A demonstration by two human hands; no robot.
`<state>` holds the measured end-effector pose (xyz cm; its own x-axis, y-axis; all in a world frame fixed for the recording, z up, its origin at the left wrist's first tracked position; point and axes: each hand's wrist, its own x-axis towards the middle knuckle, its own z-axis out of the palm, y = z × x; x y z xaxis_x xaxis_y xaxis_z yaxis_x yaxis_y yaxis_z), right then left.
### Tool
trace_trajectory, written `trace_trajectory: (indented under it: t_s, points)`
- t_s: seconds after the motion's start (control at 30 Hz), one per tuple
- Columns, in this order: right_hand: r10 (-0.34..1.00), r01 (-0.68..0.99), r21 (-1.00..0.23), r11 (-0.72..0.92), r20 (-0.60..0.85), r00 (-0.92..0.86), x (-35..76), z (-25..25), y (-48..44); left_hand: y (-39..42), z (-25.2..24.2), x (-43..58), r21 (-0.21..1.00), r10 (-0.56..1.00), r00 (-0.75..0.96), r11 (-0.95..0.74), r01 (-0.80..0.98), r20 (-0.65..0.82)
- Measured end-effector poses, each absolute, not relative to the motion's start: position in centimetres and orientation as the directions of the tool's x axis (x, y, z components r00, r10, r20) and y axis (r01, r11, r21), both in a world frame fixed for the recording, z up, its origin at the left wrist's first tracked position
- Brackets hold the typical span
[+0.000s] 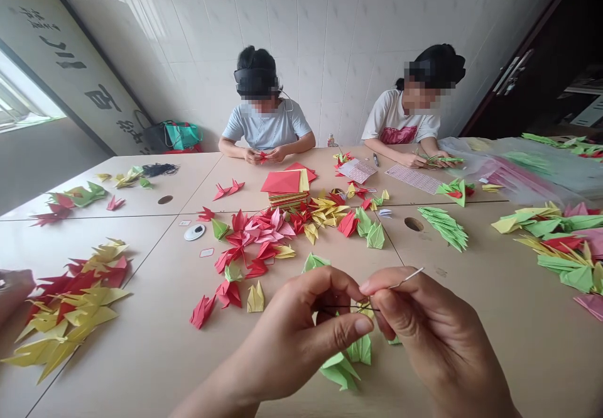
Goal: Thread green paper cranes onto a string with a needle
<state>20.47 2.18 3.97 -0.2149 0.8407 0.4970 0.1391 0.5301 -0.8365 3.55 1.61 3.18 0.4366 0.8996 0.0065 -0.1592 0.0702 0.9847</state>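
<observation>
My left hand (311, 336) and my right hand (424, 336) meet at the lower middle of the view. Between the fingertips of my left hand runs a thin black cord (335, 307). My right hand pinches a thin pale needle-like stick (409, 278) that points up to the right. A small yellow piece shows between the two hands, partly hidden by the fingers. Green folded paper pieces (340, 371) lie just below the hands, and another green piece (315, 261) is behind them.
Red, pink and yellow folded paper (268, 226) lies mid-table, beside a stack of square paper (285, 182). A yellow and red pile (70, 324) lies left; green pieces (445, 228) lie right. Two people (266, 119) (400, 116) sit opposite. Part of another hand (14, 292) shows at the left edge.
</observation>
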Motion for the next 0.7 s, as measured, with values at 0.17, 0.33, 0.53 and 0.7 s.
trace_trajectory:
  t_s: [0.17, 0.33, 0.53, 0.7]
  points:
    - [0.838, 0.131, -0.835, 0.534, 0.502, -0.216, 20.6, 3.7, 2.1, 1.8, 3.7, 3.4, 0.998, 0.924, 0.38, -0.022, -0.064, 0.044]
    - [0.869, 0.288, -0.824, 0.487, 0.426, -0.252, 21.7, 3.8, 2.4, 2.1, 4.1, 2.8, 0.994, 0.949, 0.298, -0.08, -0.077, 0.099]
    - [0.817, 0.387, -0.719, 0.577, 0.504, -0.282, 23.4, 4.6, 3.1, 2.3, 4.6, 2.1, 0.991, 0.962, 0.24, -0.125, -0.047, 0.132]
    - [0.786, 0.458, -0.647, 0.61, 0.567, -0.245, 24.0, 4.7, 2.9, 2.3, 4.5, 2.1, 0.991, 0.959, 0.251, -0.131, -0.007, 0.129]
